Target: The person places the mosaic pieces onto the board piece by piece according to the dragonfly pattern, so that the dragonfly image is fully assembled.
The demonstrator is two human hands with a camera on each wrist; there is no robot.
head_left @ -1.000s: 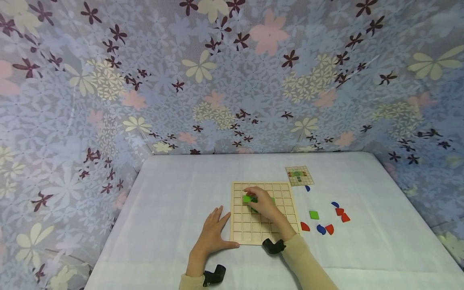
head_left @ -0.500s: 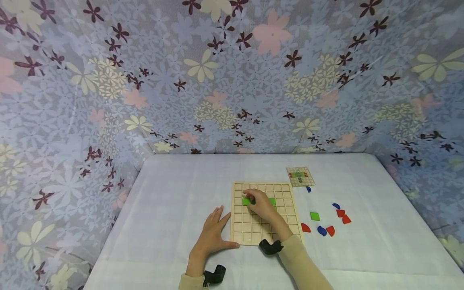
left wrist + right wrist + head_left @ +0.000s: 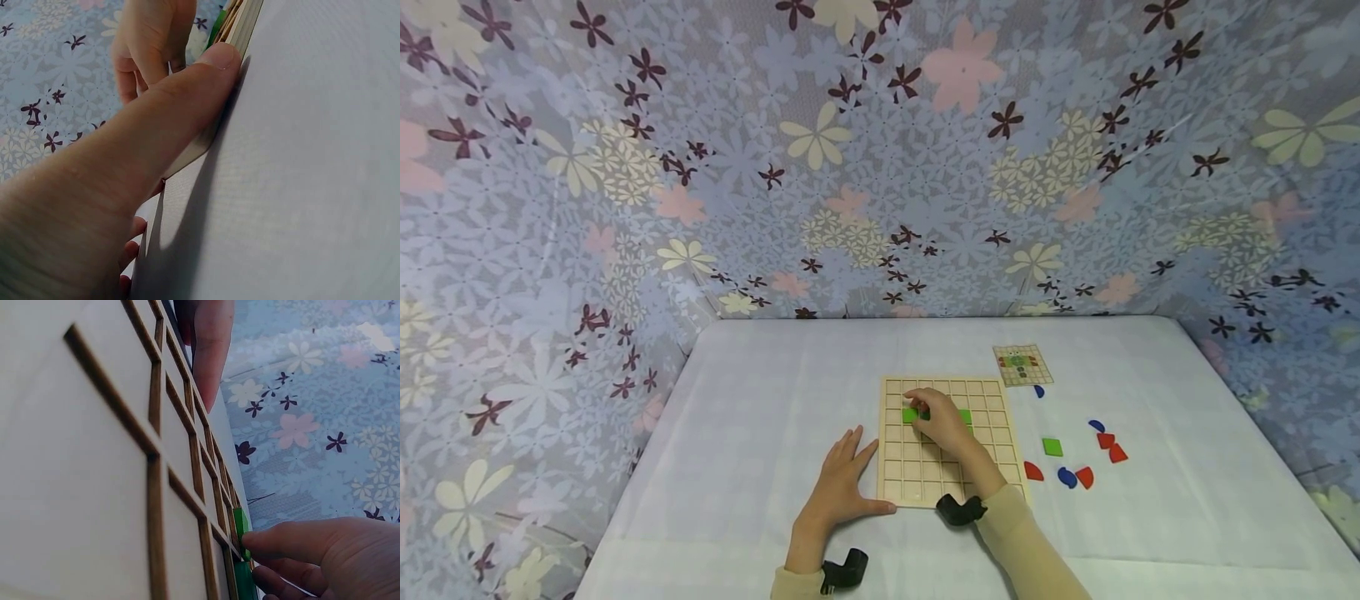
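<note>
Flower-print fabric behind white-covered desk; wooden grid board on top.
Left hand: fingers spread, thumb against board's near-left corner. Right hand over board: fingers bent, thumb touching light-green square tile, left part of grid; can't tell if pinched. Picture card past far-right corner.

The left hand touched the board with its thumb, near the right hand and a green piece.
</note>
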